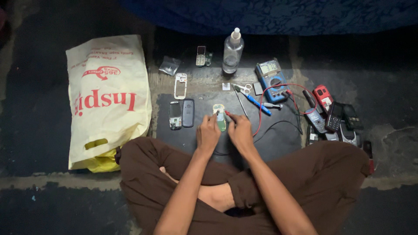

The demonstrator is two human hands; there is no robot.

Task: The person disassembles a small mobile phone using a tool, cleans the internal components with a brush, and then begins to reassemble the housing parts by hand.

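A small green phone circuit board lies on a dark mat in front of my crossed legs. My left hand rests at the board's left edge, fingers pinched on a thin probe that touches it. My right hand holds a red-tipped probe against the board's right side. A red lead and a black lead run from the hands to a blue multimeter at the back right.
Two phone parts and a white frame lie left of the board. A clear bottle, scissors, a blue-handled screwdriver and tweezers sit behind. Several old phones are piled at right. A cream plastic bag lies at left.
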